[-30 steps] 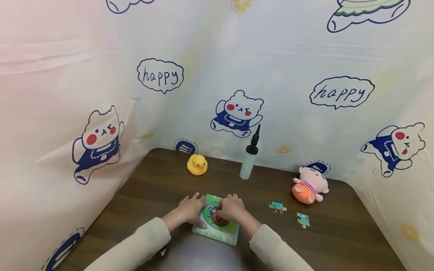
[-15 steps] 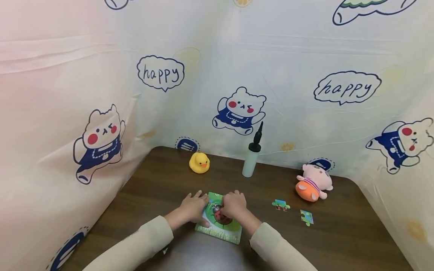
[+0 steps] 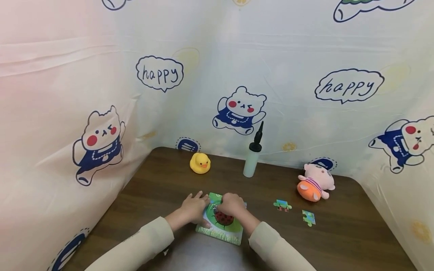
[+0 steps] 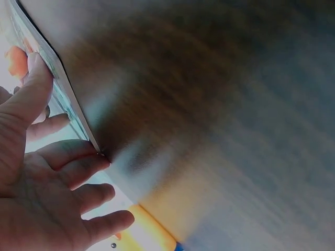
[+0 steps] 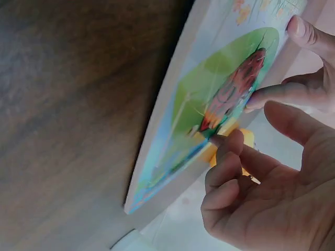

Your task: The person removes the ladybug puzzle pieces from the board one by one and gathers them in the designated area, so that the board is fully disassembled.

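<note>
A square jigsaw puzzle (image 3: 221, 236) with a ladybug on a green leaf lies flat on the dark wooden table. My left hand (image 3: 194, 209) rests along its left side, fingers spread; in the left wrist view the thumb (image 4: 37, 86) lies on the puzzle's edge. Over the ladybug's head is my right hand (image 3: 232, 206). In the right wrist view its index finger points out and touches the puzzle's surface, while the other fingers (image 5: 222, 172) are curled with nothing seen in them. Two loose jigsaw pieces (image 3: 283, 205) (image 3: 308, 217) lie to the right.
At the back of the table (image 3: 162, 177) stand a yellow rubber duck (image 3: 200, 163) and a pale green hand pump (image 3: 250, 163) with a black nozzle. A pink and orange plush toy (image 3: 315, 182) lies back right. A printed curtain (image 3: 203, 56) hangs behind.
My right hand has shifted slightly across the ladybug toward its head, baring more of its body. My left hand keeps its place on the puzzle. The head view has turned slightly.
</note>
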`<state>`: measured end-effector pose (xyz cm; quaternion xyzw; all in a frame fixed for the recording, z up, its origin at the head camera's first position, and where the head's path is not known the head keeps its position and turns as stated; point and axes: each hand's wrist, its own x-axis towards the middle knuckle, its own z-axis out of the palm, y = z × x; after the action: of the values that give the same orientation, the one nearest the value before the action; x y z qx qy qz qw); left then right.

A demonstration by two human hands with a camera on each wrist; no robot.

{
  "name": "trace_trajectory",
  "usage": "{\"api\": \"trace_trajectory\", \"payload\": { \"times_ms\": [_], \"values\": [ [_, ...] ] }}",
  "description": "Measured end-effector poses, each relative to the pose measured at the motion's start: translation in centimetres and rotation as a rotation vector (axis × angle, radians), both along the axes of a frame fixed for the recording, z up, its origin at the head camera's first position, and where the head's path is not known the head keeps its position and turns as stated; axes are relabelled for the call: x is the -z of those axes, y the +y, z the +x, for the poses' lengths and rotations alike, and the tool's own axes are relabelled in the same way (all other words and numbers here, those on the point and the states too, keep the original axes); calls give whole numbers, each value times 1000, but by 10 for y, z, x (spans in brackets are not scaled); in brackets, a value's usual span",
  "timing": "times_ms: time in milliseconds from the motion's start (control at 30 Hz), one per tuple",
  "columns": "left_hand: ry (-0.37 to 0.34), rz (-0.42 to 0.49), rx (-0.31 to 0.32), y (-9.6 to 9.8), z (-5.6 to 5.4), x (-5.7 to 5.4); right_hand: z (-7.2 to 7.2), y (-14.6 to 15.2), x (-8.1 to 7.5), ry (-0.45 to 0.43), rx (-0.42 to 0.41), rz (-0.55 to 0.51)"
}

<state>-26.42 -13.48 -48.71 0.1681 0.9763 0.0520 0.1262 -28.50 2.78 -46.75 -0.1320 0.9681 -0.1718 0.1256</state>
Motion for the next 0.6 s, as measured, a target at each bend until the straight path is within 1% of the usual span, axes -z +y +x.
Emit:
{"api": "trace_trajectory", "payload": {
  "times_ms": [133,267,367,433,500,533,600],
  "values": [
    [-3,3,7,-1,-1,2,0,2,-2,-113,60,-176],
    [-1,10,8,0,-1,3,-4,4,0,-237,137,-410],
    [3,12,1,0,-2,2,-6,7,3,-308,186,-555],
    [3,4,-2,0,-1,2,-7,9,4,-337,216,-612],
    [0,-7,-2,0,-1,2,-6,10,5,-352,234,-646],
    [1,-13,0,0,-2,2,-6,10,5,-353,244,-655],
    [2,-16,3,0,-3,3,-6,10,5,-320,249,-651]
  ]
}}
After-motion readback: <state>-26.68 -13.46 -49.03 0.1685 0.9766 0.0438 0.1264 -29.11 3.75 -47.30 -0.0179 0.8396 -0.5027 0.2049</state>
